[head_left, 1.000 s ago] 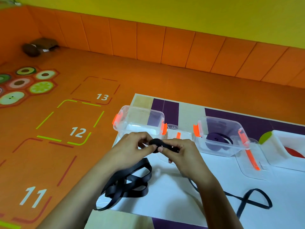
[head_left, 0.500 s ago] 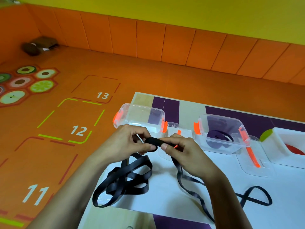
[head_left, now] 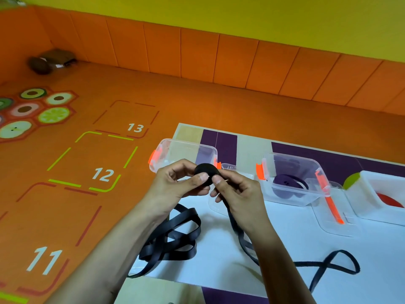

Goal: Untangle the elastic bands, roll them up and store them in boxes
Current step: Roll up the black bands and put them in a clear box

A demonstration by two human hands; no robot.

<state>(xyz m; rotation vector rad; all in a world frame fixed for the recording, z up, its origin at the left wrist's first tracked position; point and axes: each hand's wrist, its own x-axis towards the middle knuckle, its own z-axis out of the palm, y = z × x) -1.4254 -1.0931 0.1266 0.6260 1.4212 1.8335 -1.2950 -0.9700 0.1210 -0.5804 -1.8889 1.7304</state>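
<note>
Left hand (head_left: 179, 185) and right hand (head_left: 237, 191) together pinch a black roll (head_left: 205, 172) of elastic band above the table (head_left: 219, 249); its loose length (head_left: 175, 235) trails below, near two clear boxes (head_left: 184, 153), one holding a purple roll (head_left: 287, 186)

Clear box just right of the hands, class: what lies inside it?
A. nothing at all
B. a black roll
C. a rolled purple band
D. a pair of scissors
C: a rolled purple band shows through the clear box, while the black roll is pinched between the left hand and right hand.
</note>
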